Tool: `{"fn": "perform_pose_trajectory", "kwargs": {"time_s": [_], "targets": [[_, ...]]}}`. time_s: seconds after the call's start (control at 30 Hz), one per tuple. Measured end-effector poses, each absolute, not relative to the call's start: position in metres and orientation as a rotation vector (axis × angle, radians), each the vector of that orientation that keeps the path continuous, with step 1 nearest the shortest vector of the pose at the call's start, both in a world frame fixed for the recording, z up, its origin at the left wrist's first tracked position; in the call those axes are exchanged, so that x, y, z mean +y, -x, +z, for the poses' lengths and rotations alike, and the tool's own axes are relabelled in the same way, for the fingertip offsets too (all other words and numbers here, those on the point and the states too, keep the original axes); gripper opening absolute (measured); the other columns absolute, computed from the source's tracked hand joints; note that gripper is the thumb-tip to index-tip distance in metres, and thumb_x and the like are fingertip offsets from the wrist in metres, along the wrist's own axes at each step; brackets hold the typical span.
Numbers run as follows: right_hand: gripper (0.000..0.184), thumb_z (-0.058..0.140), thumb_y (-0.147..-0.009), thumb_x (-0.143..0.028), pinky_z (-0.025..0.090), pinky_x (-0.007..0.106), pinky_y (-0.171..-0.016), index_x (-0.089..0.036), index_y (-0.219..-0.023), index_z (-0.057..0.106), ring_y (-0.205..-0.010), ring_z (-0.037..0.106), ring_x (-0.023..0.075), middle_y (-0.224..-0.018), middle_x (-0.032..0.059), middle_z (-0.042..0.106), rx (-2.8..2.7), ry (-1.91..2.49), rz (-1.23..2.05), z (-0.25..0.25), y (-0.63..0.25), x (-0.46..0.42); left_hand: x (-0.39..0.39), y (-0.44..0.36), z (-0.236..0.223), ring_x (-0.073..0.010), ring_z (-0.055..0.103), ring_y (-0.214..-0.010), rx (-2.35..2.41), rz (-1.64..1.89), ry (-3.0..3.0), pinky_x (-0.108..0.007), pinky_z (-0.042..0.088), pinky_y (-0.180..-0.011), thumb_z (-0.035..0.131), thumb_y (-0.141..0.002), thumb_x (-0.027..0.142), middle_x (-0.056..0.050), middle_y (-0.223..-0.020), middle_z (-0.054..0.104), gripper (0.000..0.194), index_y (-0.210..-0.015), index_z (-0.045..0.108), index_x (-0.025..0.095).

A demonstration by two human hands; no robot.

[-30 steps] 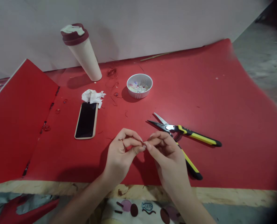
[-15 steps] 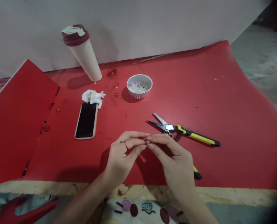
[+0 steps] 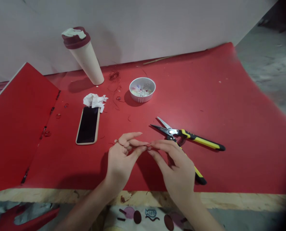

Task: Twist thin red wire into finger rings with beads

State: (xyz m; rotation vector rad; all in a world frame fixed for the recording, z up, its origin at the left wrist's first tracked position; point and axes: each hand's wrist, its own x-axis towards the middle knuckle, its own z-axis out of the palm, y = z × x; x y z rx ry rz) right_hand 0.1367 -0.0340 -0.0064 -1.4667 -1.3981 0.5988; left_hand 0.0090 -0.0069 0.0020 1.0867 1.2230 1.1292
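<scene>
well, left hand point(image 3: 120, 163) and right hand point(image 3: 175, 166) pinch a tiny red bit point(image 3: 148, 147), its axis unclear.

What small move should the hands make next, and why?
Probably tighten the grip of the right hand on the tiny reddish piece where it meets the left hand: the piece is small and nearly matches the red mat, so a drop would be hard to spot.

Bright red mat point(image 3: 229, 96), yellow-and-black snips point(image 3: 201, 141), maroon-and-cream bottle point(image 3: 85, 62), and past the worktop's point(image 3: 157, 199) near edge a white cloth point(image 3: 114, 215) with purple and maroon blobs plus a little blue fish doodle point(image 3: 150, 212).
</scene>
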Motion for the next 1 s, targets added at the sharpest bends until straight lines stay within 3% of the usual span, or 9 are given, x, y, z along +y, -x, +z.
{"fn": "perform_pose_trajectory", "kwargs": {"time_s": [0.2, 0.4, 0.5, 0.63, 0.8, 1.0], "targets": [[0.023, 0.058, -0.081, -0.007, 0.057, 0.029, -0.07, -0.025, -0.091, 0.067, -0.073, 0.067, 0.0172, -0.082, 0.0036, 0.071, -1.633, 1.361, 0.179, -0.007, -0.14, -0.035, -0.005, -0.01, 0.004, -0.0151, 0.071, -0.07, 1.177, 1.121, -0.968, -0.021, 0.058, -0.068, 0.073, -0.064, 0.012, 0.0, -0.068, 0.072, 0.03, -0.093, 0.064, 0.017], [0.025, 0.058, -0.08, -0.003, 0.055, 0.03, -0.073, -0.018, -0.101, 0.061, -0.076, 0.066, 0.0171, -0.083, 0.006, 0.069, -1.778, 1.252, -0.044, -0.006, -0.147, -0.033, -0.009, -0.006, 0.008, -0.0181, 0.07, -0.08, 1.102, 1.109, -1.033, -0.027, 0.058, -0.075, 0.075, -0.066, 0.016, -0.004, -0.078, 0.074, 0.027, -0.091, 0.065, 0.017], [0.022, 0.06, -0.079, -0.004, 0.054, 0.029, -0.073, -0.017, -0.097, 0.059, -0.076, 0.064, 0.0166, -0.081, 0.0062, 0.067, -1.71, 1.305, -0.033, -0.004, -0.146, -0.033, -0.009, -0.005, 0.008, -0.0142, 0.067, -0.074, 1.151, 1.119, -1.22, -0.023, 0.056, -0.067, 0.076, -0.064, 0.018, -0.003, -0.087, 0.069, 0.025, -0.088, 0.068, 0.02], [0.015, 0.056, -0.082, -0.006, 0.053, 0.027, -0.071, -0.018, -0.091, 0.057, -0.075, 0.062, 0.015, -0.079, 0.0043, 0.064, -1.627, 1.394, 0.097, 0.001, -0.141, -0.033, -0.008, -0.007, 0.009, -0.0089, 0.06, -0.065, 1.231, 1.152, -1.552, -0.017, 0.049, -0.058, 0.073, -0.069, 0.016, 0.0, -0.075, 0.061, 0.005, -0.071, 0.07, 0.02], [0.011, 0.051, -0.086, -0.011, 0.051, 0.025, -0.071, -0.019, -0.092, 0.057, -0.078, 0.062, 0.0142, -0.082, 0.0039, 0.064, -1.609, 1.435, 0.324, 0.003, -0.138, -0.034, -0.008, -0.006, 0.011, -0.01, 0.058, -0.069, 1.195, 1.138, -1.599, -0.02, 0.048, -0.064, 0.066, -0.075, 0.014, 0.001, -0.073, 0.058, 0.009, -0.068, 0.065, 0.019], [0.022, 0.045, -0.087, -0.006, 0.05, 0.02, -0.069, -0.02, -0.097, 0.058, -0.078, 0.061, 0.0116, -0.087, 0.0036, 0.064, -1.735, 1.321, 0.433, 0.004, -0.142, -0.035, -0.006, -0.002, 0.007, -0.0116, 0.053, -0.072, 1.021, 1.017, -1.413, -0.023, 0.044, -0.069, 0.066, -0.076, 0.021, 0.0, -0.076, 0.052, 0.013, -0.065, 0.062, 0.019]]}}
